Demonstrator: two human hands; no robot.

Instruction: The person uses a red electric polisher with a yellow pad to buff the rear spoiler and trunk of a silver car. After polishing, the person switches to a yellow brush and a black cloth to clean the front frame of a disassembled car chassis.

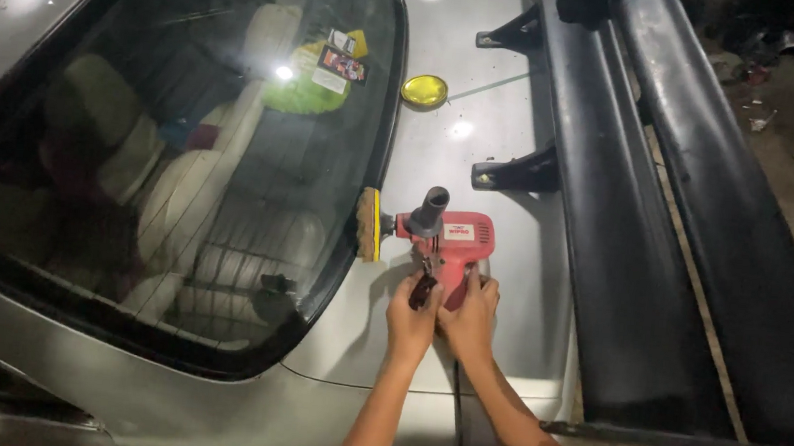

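Note:
A red electric polisher point(453, 241) lies on the silver car trunk lid point(510, 156), its round pad point(370, 224) facing the rear window edge. A grey side handle point(431, 211) sticks up from its head. My left hand point(413, 314) and my right hand point(471, 316) both clasp the rear of the red body, side by side. The left fingers touch a dark trigger part under the body. A black power cord point(456, 413) runs down from the tool between my forearms.
A large dark rear window point(163, 133) fills the left, with seats and stickers visible behind it. A yellow round tin lid point(424, 91) sits farther up the trunk. A black spoiler point(670, 210) on two brackets point(518, 174) spans the right; littered ground lies beyond.

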